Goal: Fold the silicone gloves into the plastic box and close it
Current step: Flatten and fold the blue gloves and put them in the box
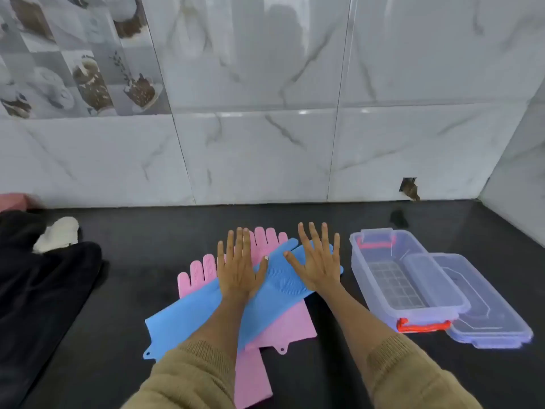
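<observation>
A blue silicone glove (pixel 277 278) lies diagonally across the dark counter, on top of pink silicone gloves (pixel 283 323) whose fingers stick out at the back and left. My left hand (pixel 240 265) rests flat with spread fingers on the blue glove's middle. My right hand (pixel 317 262) lies flat with spread fingers on the blue glove's finger end. Neither hand grips anything. To the right stands the clear plastic box (pixel 371 276), open, with red latches. Its clear lid (pixel 489 314) lies partly under and beside the box's right side.
A black cloth (pixel 38 284) with a white rag (pixel 59 233) on it covers the counter's left side. A marble-tiled wall (pixel 265 154) rises behind the counter and at the right corner. A small dark object (pixel 399 218) sits near the wall behind the box.
</observation>
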Tool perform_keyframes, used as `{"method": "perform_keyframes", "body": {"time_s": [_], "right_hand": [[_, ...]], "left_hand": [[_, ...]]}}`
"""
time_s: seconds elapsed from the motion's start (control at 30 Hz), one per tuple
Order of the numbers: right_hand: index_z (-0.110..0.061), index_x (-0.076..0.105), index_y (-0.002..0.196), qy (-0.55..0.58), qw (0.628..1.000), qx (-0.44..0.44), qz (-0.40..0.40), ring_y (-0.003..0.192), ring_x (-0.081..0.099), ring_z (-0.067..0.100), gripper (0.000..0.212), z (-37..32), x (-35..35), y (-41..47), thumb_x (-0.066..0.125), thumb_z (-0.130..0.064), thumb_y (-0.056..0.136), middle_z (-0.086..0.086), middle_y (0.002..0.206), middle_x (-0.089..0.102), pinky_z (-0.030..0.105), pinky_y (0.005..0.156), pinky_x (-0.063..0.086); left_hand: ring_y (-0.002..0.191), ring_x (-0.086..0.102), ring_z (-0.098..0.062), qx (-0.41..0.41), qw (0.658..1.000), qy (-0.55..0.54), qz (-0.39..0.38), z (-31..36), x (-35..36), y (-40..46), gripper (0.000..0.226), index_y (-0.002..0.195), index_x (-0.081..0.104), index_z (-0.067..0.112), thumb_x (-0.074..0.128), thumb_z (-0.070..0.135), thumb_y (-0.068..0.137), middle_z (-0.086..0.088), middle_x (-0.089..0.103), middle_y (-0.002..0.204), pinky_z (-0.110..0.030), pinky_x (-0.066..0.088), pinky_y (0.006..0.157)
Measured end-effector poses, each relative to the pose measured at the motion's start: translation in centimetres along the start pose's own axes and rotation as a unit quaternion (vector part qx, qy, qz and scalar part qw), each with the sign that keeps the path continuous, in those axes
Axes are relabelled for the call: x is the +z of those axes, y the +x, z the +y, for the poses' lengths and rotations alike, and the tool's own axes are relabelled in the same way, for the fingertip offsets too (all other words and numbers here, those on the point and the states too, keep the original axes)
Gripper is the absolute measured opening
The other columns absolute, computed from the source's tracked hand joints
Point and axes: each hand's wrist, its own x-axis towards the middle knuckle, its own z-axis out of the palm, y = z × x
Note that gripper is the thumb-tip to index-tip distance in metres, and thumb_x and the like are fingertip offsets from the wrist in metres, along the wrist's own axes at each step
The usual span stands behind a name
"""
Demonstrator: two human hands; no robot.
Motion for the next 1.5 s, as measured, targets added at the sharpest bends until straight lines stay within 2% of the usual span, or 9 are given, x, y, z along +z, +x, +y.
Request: {"method": "perform_keyframes", "body": {"time_s": [0.23, 0.4, 0.5, 0.6, 0.73, 0.87, 1.03, 1.3, 1.5], "right_hand": [[-0.03, 0.015, 0.149, 0.01, 0.997, 0.009, -0.074, 0.147, 0.005, 0.026, 0.103, 0.6, 2.1, -0.9, -0.013, -0.081, 0.064, 0.0, 0.159, 0.018, 0.048, 0.117, -0.005], [-0.031, 0.019, 0.149, 0.029, 0.997, 0.015, -0.067, 0.147, 0.011, 0.024, 0.065, 1.0, 3.0, -1.0, 0.02, -0.063, 0.092, -0.002, 0.157, 0.023, 0.045, 0.118, -0.001], [-0.03, 0.022, 0.148, 0.041, 0.997, 0.013, -0.066, 0.147, 0.011, 0.023, 0.059, 1.1, 3.1, -1.0, 0.024, -0.056, 0.095, -0.003, 0.157, 0.024, 0.044, 0.118, 0.001], [-0.026, 0.032, 0.145, 0.051, 0.998, 0.012, -0.041, 0.147, 0.013, 0.024, 0.054, 1.1, 3.0, -1.1, 0.027, -0.05, 0.097, -0.001, 0.155, 0.03, 0.044, 0.118, 0.002], [-0.016, 0.05, 0.134, 0.041, 0.997, 0.047, 0.054, 0.144, 0.02, 0.029, 0.053, 0.6, 2.1, -1.7, 0.029, -0.045, 0.095, 0.006, 0.147, 0.042, 0.045, 0.118, 0.004], [-0.012, 0.043, 0.138, 0.075, 0.988, 0.094, 0.098, 0.144, 0.02, 0.031, 0.057, 0.3, 1.3, -3.5, 0.031, -0.044, 0.094, 0.011, 0.149, 0.038, 0.043, 0.118, 0.008], [-0.006, 0.033, 0.14, 0.184, 0.962, 0.192, 0.059, 0.128, 0.039, 0.033, 0.061, -0.8, 0.9, -7.2, 0.048, -0.04, 0.093, 0.018, 0.142, 0.037, 0.045, 0.108, 0.033], [-0.007, 0.035, 0.134, 0.361, 0.894, 0.264, -0.019, 0.079, 0.05, 0.013, 0.066, -3.5, -0.8, -8.7, 0.068, -0.033, 0.083, 0.012, 0.125, 0.038, 0.03, 0.077, 0.039], [0.001, 0.038, 0.12, 0.398, 0.872, 0.279, -0.051, 0.096, 0.058, 0.025, 0.067, -2.1, -1.3, -7.0, 0.076, -0.033, 0.076, 0.004, 0.097, 0.054, 0.036, 0.075, 0.047]], "left_hand": [[0.148, 0.002, -0.023, -0.023, 0.995, -0.027, -0.09, -0.1, 1.1, -0.1, 0.073, 0.152, 0.002, 0.014, 0.022, 0.055, 0.095, -0.004, 0.005, 0.161, -0.042, 0.003, 0.121], [0.146, 0.014, -0.024, -0.021, 0.991, -0.051, -0.125, -0.4, 1.7, 0.0, 0.066, 0.15, 0.02, 0.016, 0.024, 0.054, 0.096, -0.003, 0.021, 0.158, -0.044, 0.013, 0.119], [0.143, 0.022, -0.025, -0.032, 0.993, -0.062, -0.097, -0.4, 1.6, -0.3, 0.065, 0.147, 0.024, 0.016, 0.025, 0.055, 0.095, -0.004, 0.027, 0.155, -0.044, 0.016, 0.118], [0.137, 0.028, -0.032, -0.162, 0.984, -0.062, -0.043, 0.0, 1.2, -1.2, 0.068, 0.142, 0.03, 0.011, 0.031, 0.056, 0.091, -0.007, 0.036, 0.148, -0.047, 0.019, 0.113], [0.143, 0.016, -0.038, -0.334, 0.932, -0.119, -0.071, 0.0, 0.5, -1.2, 0.082, 0.148, 0.015, 0.001, 0.034, 0.057, 0.09, -0.014, 0.023, 0.156, -0.053, 0.005, 0.116], [0.141, 0.023, -0.033, -0.32, 0.933, -0.159, -0.034, -0.6, 0.3, -1.4, 0.071, 0.144, 0.027, 0.004, 0.042, 0.048, 0.091, -0.011, 0.034, 0.15, -0.05, 0.007, 0.116], [0.119, 0.048, -0.033, -0.372, 0.91, -0.173, 0.053, -3.8, -1.2, -3.8, 0.049, 0.123, 0.05, 0.005, 0.053, 0.039, 0.088, -0.013, 0.057, 0.124, -0.046, 0.026, 0.109], [0.099, 0.057, -0.031, -0.389, 0.918, -0.003, -0.076, -7.3, -3.2, -5.6, 0.088, 0.096, 0.057, 0.005, 0.034, 0.086, 0.069, -0.01, 0.065, 0.099, -0.047, 0.029, 0.095], [0.078, 0.061, -0.024, -0.316, 0.941, -0.017, -0.118, -8.6, -3.4, -5.8, 0.085, 0.082, 0.054, 0.01, 0.038, 0.09, 0.062, -0.002, 0.063, 0.079, -0.044, 0.022, 0.099]]}}
